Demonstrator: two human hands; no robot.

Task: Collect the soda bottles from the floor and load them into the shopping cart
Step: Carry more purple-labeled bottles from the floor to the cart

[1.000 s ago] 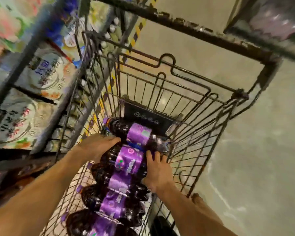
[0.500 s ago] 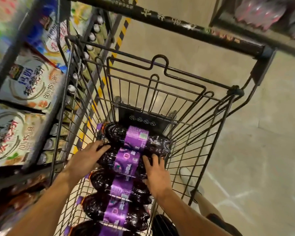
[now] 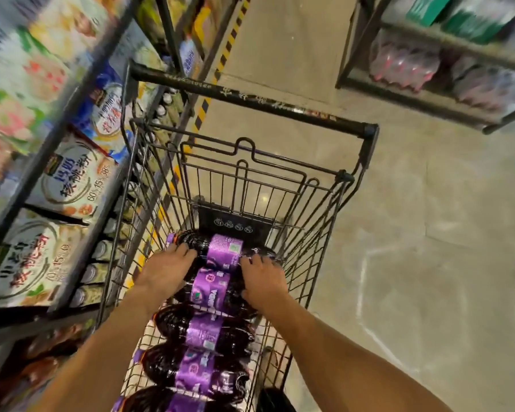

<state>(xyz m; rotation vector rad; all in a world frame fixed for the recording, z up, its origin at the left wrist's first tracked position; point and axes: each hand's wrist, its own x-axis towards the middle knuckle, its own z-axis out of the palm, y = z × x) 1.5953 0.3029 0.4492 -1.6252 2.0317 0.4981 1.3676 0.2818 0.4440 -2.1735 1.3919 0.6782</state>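
Several dark soda bottles with purple labels lie crosswise in a row inside the black wire shopping cart (image 3: pixel 324 203). The farthest bottle (image 3: pixel 223 248) lies against the cart's far end. The bottle just nearer (image 3: pixel 210 288) is under both hands. My left hand (image 3: pixel 167 270) lies over its left, cap-side part, fingers reaching to the farthest bottle. My right hand (image 3: pixel 263 281) rests on its right end, fingers spread and slightly bent. More bottles (image 3: pixel 204 331) fill the cart toward me.
Metal shelving (image 3: pixel 81 93) with boxed goods and cans stands close along the cart's left side. Another rack (image 3: pixel 434 93) with shrink-wrapped drink packs stands at the upper right. Bare concrete floor (image 3: pixel 428 248) lies right of the cart. The cart handle (image 3: pixel 250 99) crosses ahead.
Both hands have shifted slightly forward on the bottles, toward the cart's far end. The view has tilted up, showing more of the handle and aisle.
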